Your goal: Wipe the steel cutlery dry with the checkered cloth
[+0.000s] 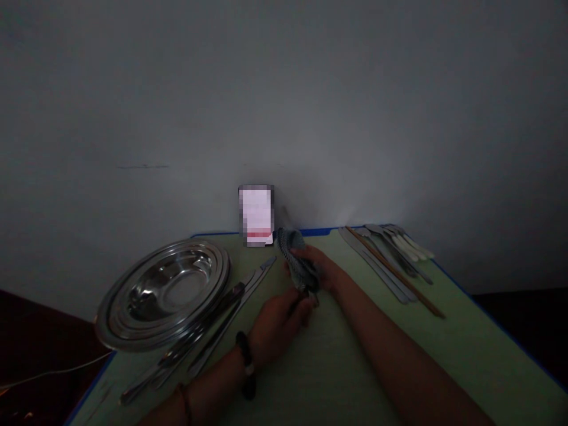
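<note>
My right hand [322,269] is closed around a grey checked cloth [295,254] over the middle of the green table mat [337,367]. My left hand [279,322] sits just below it, fingers curled onto a small metal utensil [313,296] whose end pokes out under the cloth. The cloth wraps most of that utensil, so I cannot name it. A dark bead bracelet rings my left wrist.
Stacked steel plates [164,293] stand at the left. Cleaned-looking knives and spoons [213,325] lie beside them. More cutlery and a wooden chopstick [390,263] lie at the back right. A blurred card [256,216] leans on the wall. The table's blue edge [497,322] runs at the right.
</note>
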`<action>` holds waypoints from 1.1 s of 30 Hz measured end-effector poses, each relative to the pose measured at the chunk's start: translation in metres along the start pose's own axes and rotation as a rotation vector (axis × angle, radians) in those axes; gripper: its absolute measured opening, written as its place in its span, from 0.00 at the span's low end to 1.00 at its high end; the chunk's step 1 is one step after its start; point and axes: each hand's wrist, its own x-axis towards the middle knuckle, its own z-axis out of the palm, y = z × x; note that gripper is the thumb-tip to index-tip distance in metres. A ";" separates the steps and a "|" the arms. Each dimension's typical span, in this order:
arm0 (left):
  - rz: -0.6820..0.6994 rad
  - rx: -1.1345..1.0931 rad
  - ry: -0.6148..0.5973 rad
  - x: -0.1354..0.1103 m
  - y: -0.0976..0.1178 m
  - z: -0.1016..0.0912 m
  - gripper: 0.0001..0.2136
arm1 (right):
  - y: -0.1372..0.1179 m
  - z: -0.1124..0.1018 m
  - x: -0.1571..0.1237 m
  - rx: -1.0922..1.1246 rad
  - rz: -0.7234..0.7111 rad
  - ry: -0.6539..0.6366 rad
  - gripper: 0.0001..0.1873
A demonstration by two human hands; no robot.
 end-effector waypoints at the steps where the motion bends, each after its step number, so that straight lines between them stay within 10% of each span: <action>1: -0.006 -0.002 -0.004 0.001 0.000 0.000 0.14 | 0.001 0.000 0.000 -0.004 0.039 -0.039 0.11; 14: -0.080 -0.075 0.140 0.004 0.001 0.001 0.07 | -0.006 0.004 0.001 0.084 0.039 -0.005 0.08; 33: -0.045 -0.047 0.042 0.001 0.006 -0.003 0.16 | -0.002 0.005 0.001 0.132 0.005 -0.110 0.14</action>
